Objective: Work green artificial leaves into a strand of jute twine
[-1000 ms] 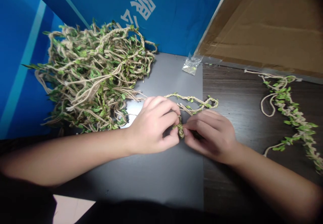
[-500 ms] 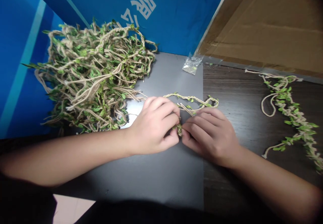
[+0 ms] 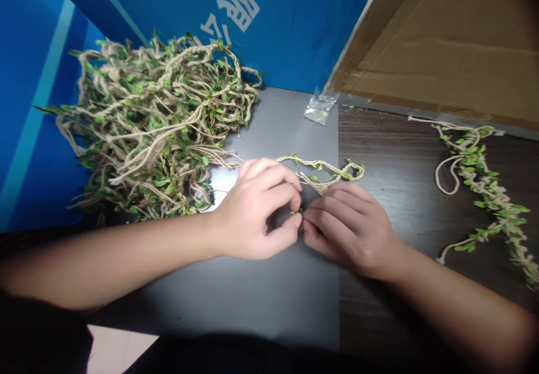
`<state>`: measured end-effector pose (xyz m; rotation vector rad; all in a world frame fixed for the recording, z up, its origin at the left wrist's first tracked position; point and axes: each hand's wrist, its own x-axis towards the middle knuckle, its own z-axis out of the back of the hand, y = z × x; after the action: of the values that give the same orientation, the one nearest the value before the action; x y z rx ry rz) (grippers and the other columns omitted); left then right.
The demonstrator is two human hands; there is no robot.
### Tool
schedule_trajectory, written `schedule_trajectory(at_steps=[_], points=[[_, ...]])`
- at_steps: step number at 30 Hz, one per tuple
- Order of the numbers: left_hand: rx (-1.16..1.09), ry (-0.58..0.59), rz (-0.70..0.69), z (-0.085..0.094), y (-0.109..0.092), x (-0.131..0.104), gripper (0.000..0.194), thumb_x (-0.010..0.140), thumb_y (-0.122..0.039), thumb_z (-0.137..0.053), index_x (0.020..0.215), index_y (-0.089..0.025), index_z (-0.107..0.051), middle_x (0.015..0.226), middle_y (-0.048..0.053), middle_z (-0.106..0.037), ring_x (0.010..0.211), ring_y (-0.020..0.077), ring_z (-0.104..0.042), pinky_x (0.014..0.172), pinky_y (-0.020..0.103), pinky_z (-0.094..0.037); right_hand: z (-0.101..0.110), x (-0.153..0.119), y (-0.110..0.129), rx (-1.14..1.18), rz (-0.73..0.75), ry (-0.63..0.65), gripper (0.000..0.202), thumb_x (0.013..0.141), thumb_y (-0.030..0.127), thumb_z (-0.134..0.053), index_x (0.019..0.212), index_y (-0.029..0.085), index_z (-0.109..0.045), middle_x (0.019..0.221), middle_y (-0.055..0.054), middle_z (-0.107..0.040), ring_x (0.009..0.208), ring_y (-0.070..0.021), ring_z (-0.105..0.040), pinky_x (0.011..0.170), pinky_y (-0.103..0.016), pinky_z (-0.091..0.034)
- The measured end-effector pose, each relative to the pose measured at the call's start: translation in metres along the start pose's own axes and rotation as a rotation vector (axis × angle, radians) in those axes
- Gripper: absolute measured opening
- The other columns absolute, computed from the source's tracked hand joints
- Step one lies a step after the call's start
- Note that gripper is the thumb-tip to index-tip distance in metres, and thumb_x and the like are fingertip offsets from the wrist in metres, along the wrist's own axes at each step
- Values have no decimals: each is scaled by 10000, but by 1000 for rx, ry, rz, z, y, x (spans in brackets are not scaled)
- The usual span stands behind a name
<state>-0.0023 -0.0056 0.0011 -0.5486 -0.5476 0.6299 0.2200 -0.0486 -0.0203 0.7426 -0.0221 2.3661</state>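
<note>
We pinch a leafy jute garland strand (image 3: pixel 324 167) between left hand (image 3: pixel 256 211) and right hand (image 3: pixel 349 225), both fingertip grips closed on it, just right of the tangled garland pile (image 3: pixel 155 127); light, limp, best held by its cord.

A small clear plastic bag (image 3: pixel 320 108) lies at the far edge of the grey mat (image 3: pixel 269 284). Left of the bag, a big heap of jute cords with green leaves (image 3: pixel 155 127) rests on the mat against the blue panel (image 3: pixel 295 20). Right of the bag, a cardboard sheet (image 3: pixel 446 42) leans, and 1 leafy strand (image 3: pixel 484 183) lies on the dark wooden tabletop (image 3: pixel 396 149).
</note>
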Motion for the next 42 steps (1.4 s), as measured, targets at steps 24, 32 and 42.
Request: schedule_trajectory(at_steps=[24, 32, 42], points=[[-124, 52, -33, -2, 7, 4, 53, 881, -154, -594, 864, -186, -633, 1040, 58, -676, 1023, 188, -617, 956, 380, -451, -2, -1, -3, 113, -113, -95, 173, 816, 116, -715, 912, 206, -603, 817, -23, -701, 740, -169, -625, 732, -364, -541], [-102, 108, -27, -2, 6, 3, 61, 878, -163, -603, 914, -177, -650, 1058, 53, -674, 1044, 195, -605, 978, 388, -433, -3, 0, -4, 217, -126, -94, 189, 822, 90, -705, 913, 203, -585, 832, -27, -701, 760, -163, -607, 727, -346, -529], [-50, 119, 26, -3, 7, 2, 91, 960, -185, -543, 928, -169, -626, 998, 39, -644, 995, 187, -568, 927, 377, -414, -2, 4, -6, 285, -275, 2, 144, 885, 125, -667, 1002, 190, -616, 927, -40, -730, 794, -164, -629, 748, -347, -489]])
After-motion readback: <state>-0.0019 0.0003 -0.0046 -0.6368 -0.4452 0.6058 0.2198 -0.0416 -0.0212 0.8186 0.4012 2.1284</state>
